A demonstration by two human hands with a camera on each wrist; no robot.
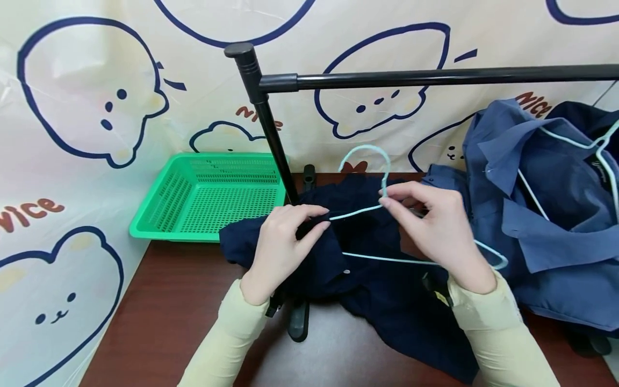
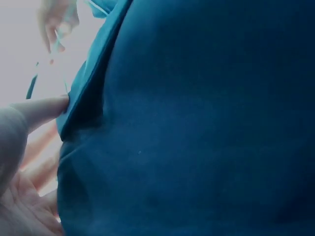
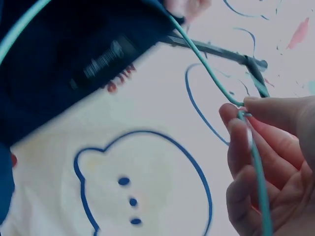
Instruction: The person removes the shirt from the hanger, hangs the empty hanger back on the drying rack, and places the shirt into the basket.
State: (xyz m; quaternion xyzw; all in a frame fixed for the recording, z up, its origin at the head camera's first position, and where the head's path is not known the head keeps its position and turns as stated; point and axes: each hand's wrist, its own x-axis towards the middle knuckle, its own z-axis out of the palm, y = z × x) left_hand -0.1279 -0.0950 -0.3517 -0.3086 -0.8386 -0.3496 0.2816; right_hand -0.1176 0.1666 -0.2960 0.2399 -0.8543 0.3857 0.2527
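Note:
A dark navy shirt (image 1: 387, 312) lies spread over the table, one short sleeve pointing left. Its fabric (image 2: 197, 123) fills most of the left wrist view. My left hand (image 1: 285, 239) pinches the shirt's edge near the neck, where one arm of a pale mint wire hanger (image 1: 355, 213) enters the cloth. With thumb and fingertips, my right hand (image 1: 435, 223) holds the hanger just below its hook. The hanger's right end sticks out beyond the shirt. In the right wrist view, the hanger wire (image 3: 202, 54) runs from the right fingers to the collar, which has a blurred label (image 3: 101, 61).
A black garment rack stands over the table, its rail (image 1: 435, 77) running right from a post (image 1: 271, 129). Blue shirts (image 1: 570, 215) on mint hangers are at the right. Behind the post sits a green basket (image 1: 140, 226). A cartoon-printed sheet (image 1: 300, 118) covers the wall.

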